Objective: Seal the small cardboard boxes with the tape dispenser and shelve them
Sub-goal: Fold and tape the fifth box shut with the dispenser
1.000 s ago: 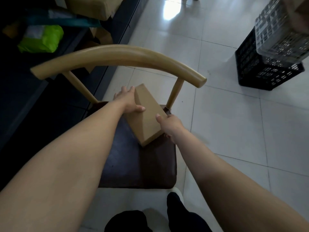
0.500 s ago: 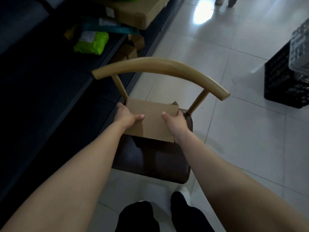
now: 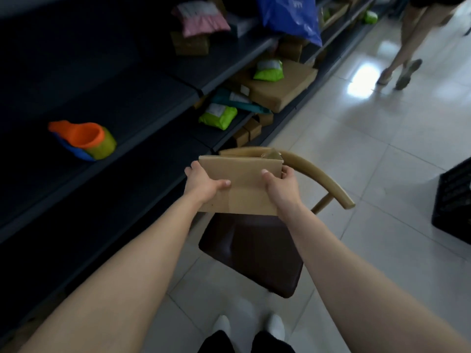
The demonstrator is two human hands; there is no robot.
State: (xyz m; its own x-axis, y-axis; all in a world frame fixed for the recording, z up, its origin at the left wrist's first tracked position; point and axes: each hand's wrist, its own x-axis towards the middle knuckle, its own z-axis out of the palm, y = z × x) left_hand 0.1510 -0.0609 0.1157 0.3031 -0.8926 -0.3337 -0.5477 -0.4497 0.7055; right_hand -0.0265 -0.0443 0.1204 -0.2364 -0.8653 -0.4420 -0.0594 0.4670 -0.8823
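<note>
A small brown cardboard box (image 3: 244, 186) is held up in the air above the dark seat of a wooden chair (image 3: 251, 247). My left hand (image 3: 202, 184) grips its left side and my right hand (image 3: 281, 189) grips its right side, thumbs on the near face. A strip of clear tape shows across the box's near face. A flap corner sticks up at the box's far right edge. Dark metal shelves (image 3: 127, 110) run along the left. No tape dispenser is in view.
An orange, blue and yellow-green roll-like object (image 3: 85, 140) lies on the left shelf. Parcels, green mailers (image 3: 218, 117), a large flat carton (image 3: 279, 86) and a blue bag (image 3: 290, 17) fill the shelves further on. A black crate (image 3: 452, 202) stands right. A person's legs (image 3: 407, 49) are ahead on the tiled floor.
Both hands have lifted the box off the chair seat and raised it level. My view has swung left and up, bringing the shelves into sight.
</note>
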